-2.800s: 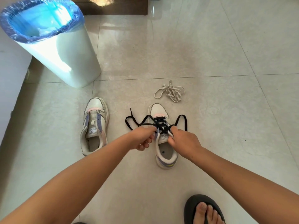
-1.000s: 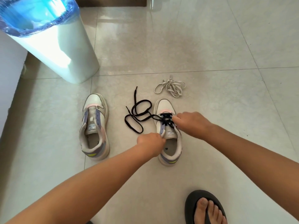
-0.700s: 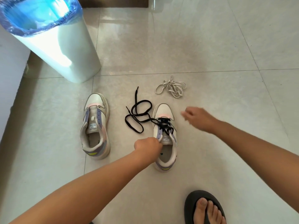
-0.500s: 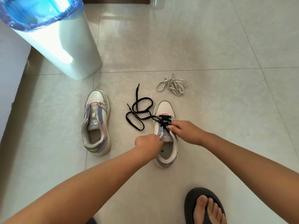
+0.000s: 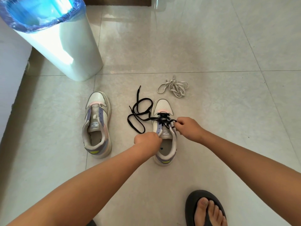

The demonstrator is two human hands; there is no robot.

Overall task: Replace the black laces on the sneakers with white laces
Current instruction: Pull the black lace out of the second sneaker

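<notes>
The black lace (image 5: pixel 141 115) remains threaded through the lower eyelets of the right-hand sneaker (image 5: pixel 165 132) on the floor; my left hand (image 5: pixel 147 141) grips its collar, my right hand (image 5: pixel 187 127) pinches the lace, which I judge should be drawn out crossing by crossing.

Floor (image 5: pixel 203 38): glossy pale tiles, thin dark grout lines, one running across the frame behind the work area; window glare reflected at top centre. White cylindrical bin (image 5: pixel 68 51) stands at upper left on the tile; blue plastic liner (image 5: pixel 37 12) folded over its rim, bunched and wrinkled at the edge; bright light patch on the bin's side. White wall or panel (image 5: pixel 11 66) along the left edge, a darker strip of floor at its base. Dark brown wooden strip (image 5: pixel 117 0) along the top edge. Bare foot (image 5: pixel 210 212) in a dark slipper (image 5: pixel 192 204) at lower right, toes pointing up-frame; the slipper is cut off by the bottom edge.
</notes>
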